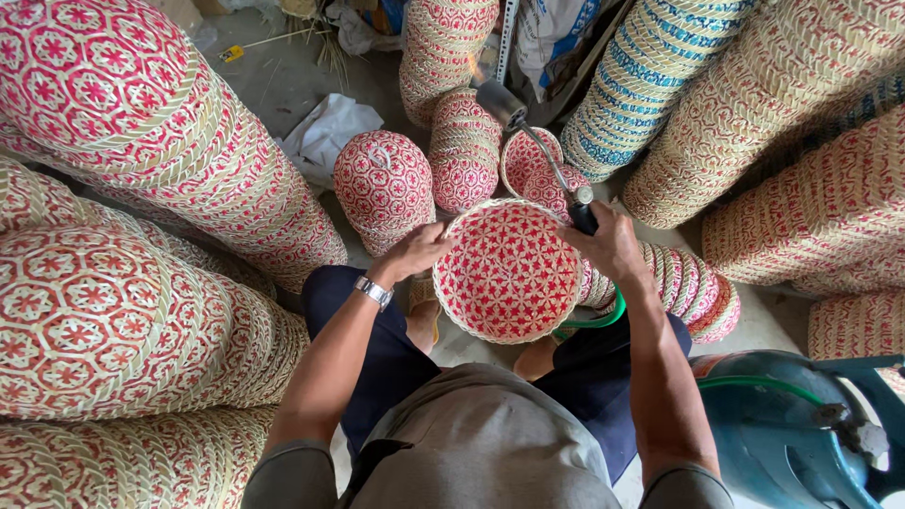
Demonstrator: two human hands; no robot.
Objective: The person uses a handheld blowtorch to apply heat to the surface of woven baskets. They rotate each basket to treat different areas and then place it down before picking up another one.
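Concrete floor (283,85), crowded on every side with tall stacks of woven baskets: red-and-straw stacks (123,160) to the left, blue-and-straw stacks (650,66) upper right. Person seated low, knees apart.

Left hand (415,250): fingers closed on the rim of a round red-and-straw basket (509,273), tilted so its patterned inside faces up, held between the knees.

Right hand (613,245): fingers wrapped around the dark grip of a gas torch (528,132); thin metal neck, nozzle pointing away beyond the basket, small flame at the tip. Green hose (594,322) runs towards a blue-green gas cylinder (782,424) at lower right.

Judgement: flame best moved briskly, at a glancing angle; basket turned by the rim, fingers clear of heat.

Weave: flat stiff strips, star pattern, plaited straw rim. Dry, fibrous, scorches easily.
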